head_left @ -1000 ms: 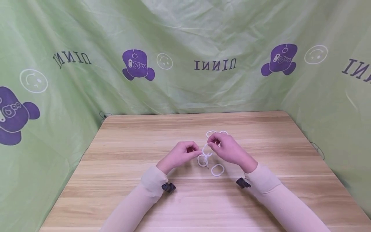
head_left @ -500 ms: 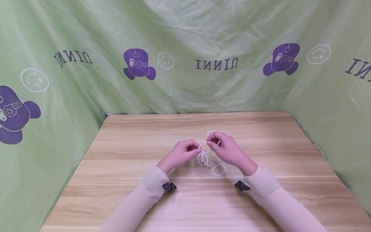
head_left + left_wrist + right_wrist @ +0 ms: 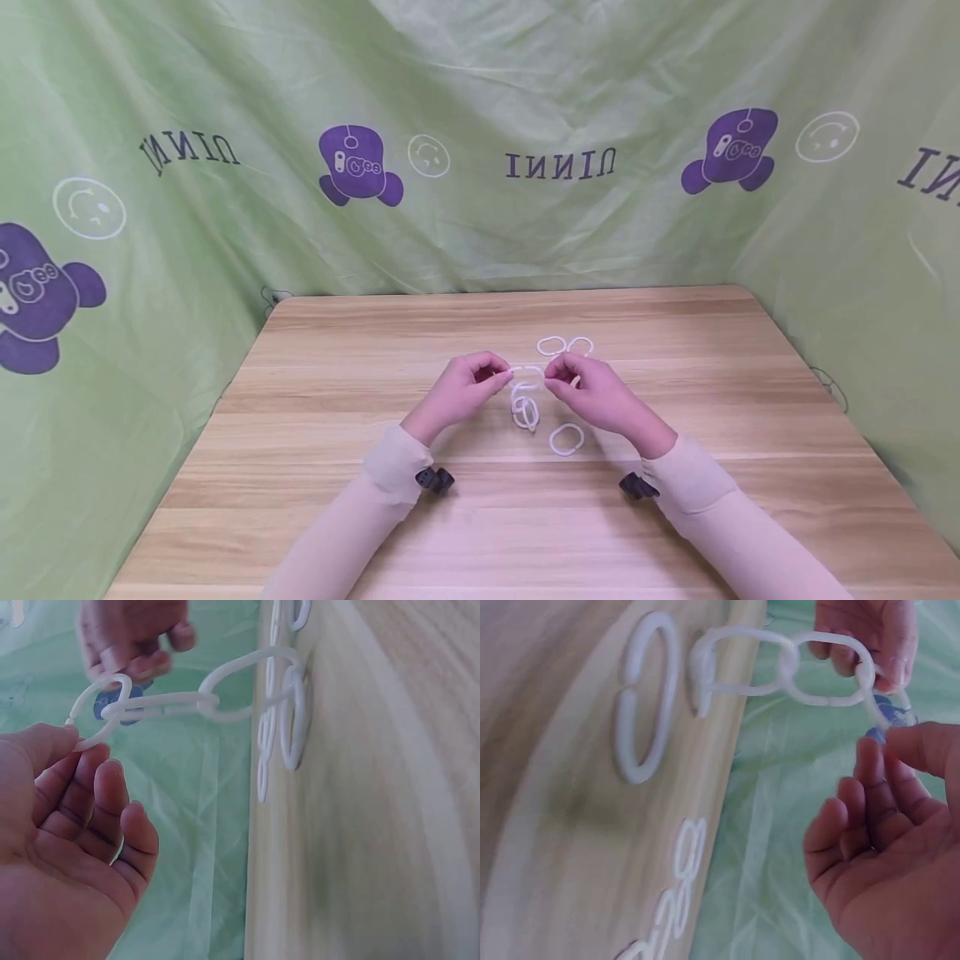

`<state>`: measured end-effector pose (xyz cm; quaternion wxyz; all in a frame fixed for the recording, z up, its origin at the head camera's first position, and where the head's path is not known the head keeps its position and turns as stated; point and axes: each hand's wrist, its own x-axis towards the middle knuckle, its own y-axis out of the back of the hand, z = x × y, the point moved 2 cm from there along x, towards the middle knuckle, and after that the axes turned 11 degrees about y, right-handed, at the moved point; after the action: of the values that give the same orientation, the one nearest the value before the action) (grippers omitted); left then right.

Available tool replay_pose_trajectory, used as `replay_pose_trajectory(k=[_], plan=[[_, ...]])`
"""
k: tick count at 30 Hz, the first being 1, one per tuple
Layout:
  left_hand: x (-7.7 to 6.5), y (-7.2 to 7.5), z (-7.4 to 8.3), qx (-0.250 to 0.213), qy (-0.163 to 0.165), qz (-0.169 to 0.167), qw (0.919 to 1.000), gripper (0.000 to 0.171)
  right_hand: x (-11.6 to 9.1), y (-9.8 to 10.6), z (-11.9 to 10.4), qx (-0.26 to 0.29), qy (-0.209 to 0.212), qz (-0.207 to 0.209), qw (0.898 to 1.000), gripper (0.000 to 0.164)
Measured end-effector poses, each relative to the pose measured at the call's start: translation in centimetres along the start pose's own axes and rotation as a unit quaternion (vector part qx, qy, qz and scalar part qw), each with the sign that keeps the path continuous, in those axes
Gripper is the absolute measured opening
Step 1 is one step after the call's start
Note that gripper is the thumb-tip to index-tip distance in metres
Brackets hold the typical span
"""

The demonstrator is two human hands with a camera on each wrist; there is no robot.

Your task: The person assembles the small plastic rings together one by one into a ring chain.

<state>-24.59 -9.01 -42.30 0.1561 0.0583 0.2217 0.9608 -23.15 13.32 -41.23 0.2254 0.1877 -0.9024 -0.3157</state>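
White plastic C-shaped chain links are joined into a short chain between my hands. My left hand pinches one end of the top link between thumb and index finger. My right hand pinches the opposite side of that same link, its other fingers loosely bent. From it hang a second link and a third link, down to links gathered at the tabletop. A single loose link, with a gap in its side, lies near my right hand.
More white links, joined in a row, lie on the wooden table beyond my right hand and are partly covered by it. A green curtain with purple figures surrounds the table at the back and sides.
The top link has turned from hanging at a slant to lying level between my hands. My left hand has shifted slightly up and left, my right hand slightly right, widening the space between them.
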Motion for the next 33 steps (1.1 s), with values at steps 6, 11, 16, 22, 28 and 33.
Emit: replay_pose_trajectory(k=[6,11,16,22,28,33], plan=[[-1.1,0.9,2.4,-0.007,-0.011,0.0,0.9999,0.009,-0.7,-0.9,1.1,-0.027,0.031,-0.099,0.994,0.011],[-1.2,0.8,2.5,-0.014,-0.019,-0.005,0.9997,0.008,-1.1,-1.7,1.7,-0.055,0.049,-0.174,0.982,0.016],[-1.2,0.9,2.5,-0.007,-0.011,-0.008,0.9999,0.009,-1.3,-2.3,2.0,-0.093,0.058,-0.214,0.971,0.019],[-1.1,0.7,2.3,-0.001,-0.008,-0.003,1.0,0.009,-1.6,-2.5,1.8,-0.137,0.058,-0.22,0.964,0.021],[-1.1,0.6,2.2,-0.006,-0.01,-0.007,0.9999,0.01,-1.6,-2.7,1.7,-0.144,0.059,-0.227,0.961,0.018],[-1.3,0.6,2.6,-0.007,-0.016,-0.008,0.9998,0.01,-1.6,-2.8,1.7,-0.131,0.062,-0.234,0.961,0.019]])
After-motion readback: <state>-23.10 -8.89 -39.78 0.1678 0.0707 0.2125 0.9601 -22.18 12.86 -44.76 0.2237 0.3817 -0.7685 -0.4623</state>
